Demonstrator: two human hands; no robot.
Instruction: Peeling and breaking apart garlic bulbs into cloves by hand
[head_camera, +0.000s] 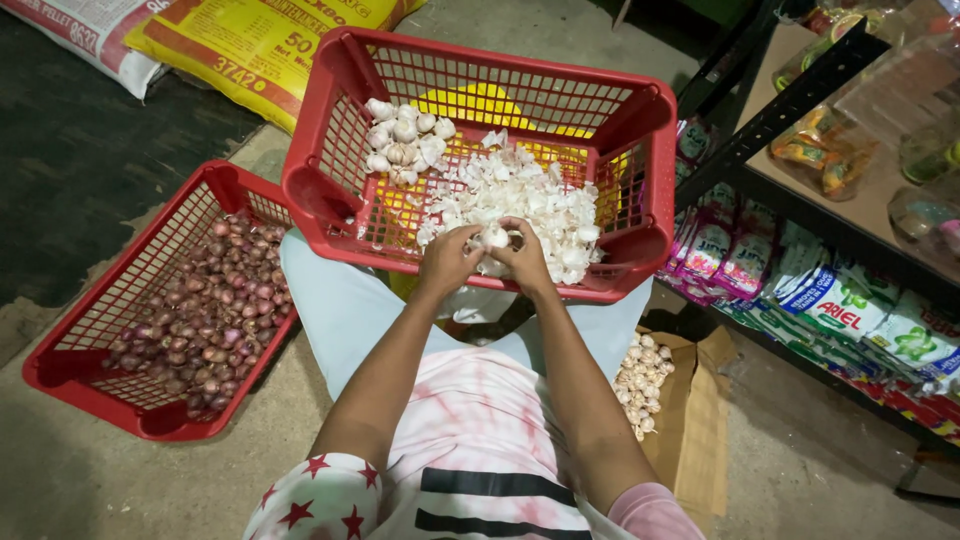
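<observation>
Two hands, left hand (447, 262) and right hand (524, 258), pinch one garlic bulb (494, 238) over near rim of red basket (480, 150) on lap. Risk: loose peel heap (520, 200) spilling if basket tilts; cloves slipping through mesh.

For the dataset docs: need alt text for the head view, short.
Both hands, left hand and right hand, grip a garlic bulb over a red basket of garlic skins and bulbs on the lap. A second red basket of shallots lies left.
</observation>
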